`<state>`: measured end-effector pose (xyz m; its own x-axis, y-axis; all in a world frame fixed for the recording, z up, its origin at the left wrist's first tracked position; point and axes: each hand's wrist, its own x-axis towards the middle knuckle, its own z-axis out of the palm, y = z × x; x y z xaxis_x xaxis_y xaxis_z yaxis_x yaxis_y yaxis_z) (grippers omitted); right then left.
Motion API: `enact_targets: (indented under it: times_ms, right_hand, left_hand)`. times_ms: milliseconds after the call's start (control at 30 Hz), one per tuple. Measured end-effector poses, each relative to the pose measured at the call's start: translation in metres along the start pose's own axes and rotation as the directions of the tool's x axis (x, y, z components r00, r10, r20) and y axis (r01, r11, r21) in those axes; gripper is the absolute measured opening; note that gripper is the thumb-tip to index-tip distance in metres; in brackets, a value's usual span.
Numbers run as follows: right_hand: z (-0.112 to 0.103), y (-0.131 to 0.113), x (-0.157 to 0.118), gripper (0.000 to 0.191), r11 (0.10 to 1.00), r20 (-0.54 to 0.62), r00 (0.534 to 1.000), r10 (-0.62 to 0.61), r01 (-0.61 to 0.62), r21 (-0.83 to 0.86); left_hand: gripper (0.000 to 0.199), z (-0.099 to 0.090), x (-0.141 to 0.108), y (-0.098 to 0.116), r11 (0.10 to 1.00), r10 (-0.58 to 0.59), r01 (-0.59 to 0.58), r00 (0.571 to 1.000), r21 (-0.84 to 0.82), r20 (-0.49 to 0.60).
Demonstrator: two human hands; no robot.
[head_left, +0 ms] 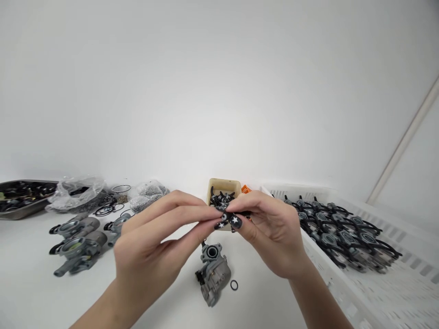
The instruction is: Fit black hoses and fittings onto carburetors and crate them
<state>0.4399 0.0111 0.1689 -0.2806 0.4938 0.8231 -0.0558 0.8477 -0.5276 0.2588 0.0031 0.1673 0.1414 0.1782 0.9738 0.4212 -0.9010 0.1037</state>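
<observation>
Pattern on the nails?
The nails are black with white stars, best seen in the head view.

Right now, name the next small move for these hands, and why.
Probably lower the small black part toward the carburetor below: your left hand and right hand both pinch it, and the carburetor's round port looks open and uncovered.

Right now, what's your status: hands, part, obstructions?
Left hand and right hand pinching small black part. Carburetor body below, black O-ring beside it. Beige box of black parts behind hands.
</observation>
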Motion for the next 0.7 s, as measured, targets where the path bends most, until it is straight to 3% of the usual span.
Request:
enact_targets:
  times_ms: [233, 467, 700]
  right_hand:
    - [-0.001, 0.000, -0.003, 0.028, 0.984, 0.024, 0.997, -0.079, 0.082, -0.159]
    - [0.002, -0.007, -0.001, 0.023, 0.944, 0.039, 0.992, -0.119, 0.125, -0.305]
    - [-0.006, -0.016, -0.003, 0.017, 0.950, 0.061, 0.998, 0.022, -0.002, -0.313]
  left_hand:
    - [0.030, -0.001, -0.003, 0.000, 0.997, 0.022, -0.020, 0.999, 0.072, -0.024]
    - [0.035, -0.005, -0.002, -0.005, 0.999, 0.035, -0.035, 0.999, 0.029, -0.002]
    - [0.032, -0.003, 0.001, -0.004, 0.997, 0.067, -0.067, 0.998, 0.032, 0.003]
